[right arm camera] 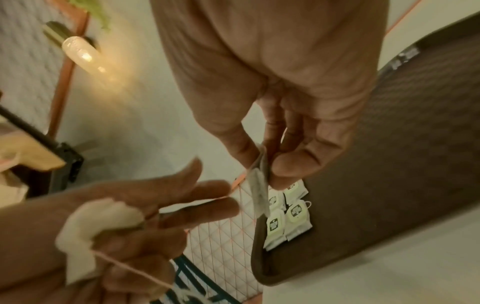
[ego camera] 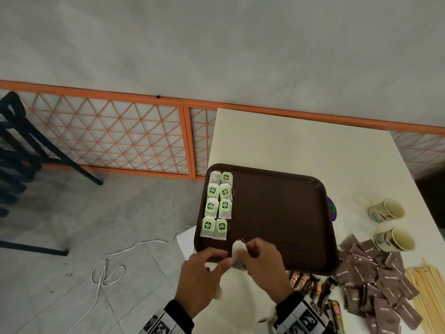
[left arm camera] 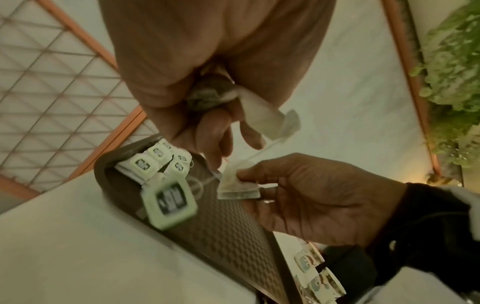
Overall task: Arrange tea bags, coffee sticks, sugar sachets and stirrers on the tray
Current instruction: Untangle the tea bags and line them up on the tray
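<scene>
A brown tray (ego camera: pixel 277 213) lies on the white table (ego camera: pixel 301 141). Several tea bags with green tags (ego camera: pixel 218 206) lie in two columns along its left side. Over the tray's near left corner my right hand (ego camera: pixel 248 250) pinches one white tea bag (ego camera: pixel 237 253) between thumb and fingers, also seen in the right wrist view as the tea bag (right arm camera: pixel 259 189). Close beside it, my left hand (ego camera: pixel 218 259) holds a small bunch of tea bags (left arm camera: pixel 213 92) in its curled lower fingers. A green tag (left arm camera: pixel 170 202) dangles on a string from them.
Right of the tray lie coffee sticks (ego camera: pixel 310 285), brown sugar sachets (ego camera: pixel 375 280) and wooden stirrers (ego camera: pixel 431 292). Two paper cups (ego camera: pixel 387 210) (ego camera: pixel 395 239) lie on their sides. The table's left edge runs just beside the tray. A white cable (ego camera: pixel 108 266) lies on the floor.
</scene>
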`<state>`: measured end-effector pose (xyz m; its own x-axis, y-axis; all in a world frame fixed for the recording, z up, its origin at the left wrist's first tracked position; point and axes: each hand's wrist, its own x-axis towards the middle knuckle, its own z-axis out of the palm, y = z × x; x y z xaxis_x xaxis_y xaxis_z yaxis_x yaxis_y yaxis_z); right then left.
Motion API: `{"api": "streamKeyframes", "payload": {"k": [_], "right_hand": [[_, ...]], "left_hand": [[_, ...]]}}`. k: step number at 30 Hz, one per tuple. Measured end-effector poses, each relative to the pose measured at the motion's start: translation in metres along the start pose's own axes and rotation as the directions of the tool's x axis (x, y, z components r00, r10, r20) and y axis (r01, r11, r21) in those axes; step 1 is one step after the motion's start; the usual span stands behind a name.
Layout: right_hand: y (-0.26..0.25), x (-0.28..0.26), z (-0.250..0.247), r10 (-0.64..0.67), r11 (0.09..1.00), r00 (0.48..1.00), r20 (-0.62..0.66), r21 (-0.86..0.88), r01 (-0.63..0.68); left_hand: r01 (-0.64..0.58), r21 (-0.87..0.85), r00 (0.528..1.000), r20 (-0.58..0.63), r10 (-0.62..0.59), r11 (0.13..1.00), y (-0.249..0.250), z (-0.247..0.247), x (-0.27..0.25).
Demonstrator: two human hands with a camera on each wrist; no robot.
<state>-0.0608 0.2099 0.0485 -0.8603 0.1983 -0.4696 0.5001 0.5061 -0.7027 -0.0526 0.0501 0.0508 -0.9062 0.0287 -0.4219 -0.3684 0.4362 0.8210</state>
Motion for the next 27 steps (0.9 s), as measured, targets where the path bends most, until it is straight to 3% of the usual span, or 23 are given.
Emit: {"api": "streamKeyframes", "payload": {"k": [3,7,14,20,23,25,27], "right_hand": [[-0.009,-0.002,0.014,-0.082,0.996,0.997,-0.012,-0.022,0.082],[-0.021,-0.007,0.022,-0.22,0.973,0.975,0.019,-0.061,0.221],[-0.031,-0.007,0.032,-0.326,0.937,0.945,-0.002,-0.132,0.323],[-0.035,-0.002,0.033,-0.252,0.967,0.968,0.002,-0.045,0.252],[-0.036,-0.001,0.031,-0.139,0.97,0.99,-0.006,0.2,0.137],[-0.036,0.0,0.029,-0.074,0.953,0.997,0.034,0.297,0.061],[-0.029,0.001,0.031,-0.025,0.962,0.991,0.133,0.273,-0.012]], "left_hand": [[0.011,-0.034,0.997,0.078,-0.009,0.999,-0.005,0.003,0.005],[0.054,-0.174,0.998,0.053,-0.046,0.983,-0.005,-0.003,0.012],[0.183,-0.444,0.983,0.089,-0.16,0.877,-0.003,-0.014,0.03],[0.235,-0.56,0.969,0.202,-0.144,0.795,-0.006,-0.027,0.041],[0.251,-0.575,0.958,0.264,-0.114,0.779,-0.006,-0.035,0.042],[0.265,-0.535,0.949,0.29,-0.121,0.802,-0.009,-0.036,0.04],[0.302,-0.486,0.94,0.295,-0.171,0.82,-0.018,-0.034,0.038]]}}
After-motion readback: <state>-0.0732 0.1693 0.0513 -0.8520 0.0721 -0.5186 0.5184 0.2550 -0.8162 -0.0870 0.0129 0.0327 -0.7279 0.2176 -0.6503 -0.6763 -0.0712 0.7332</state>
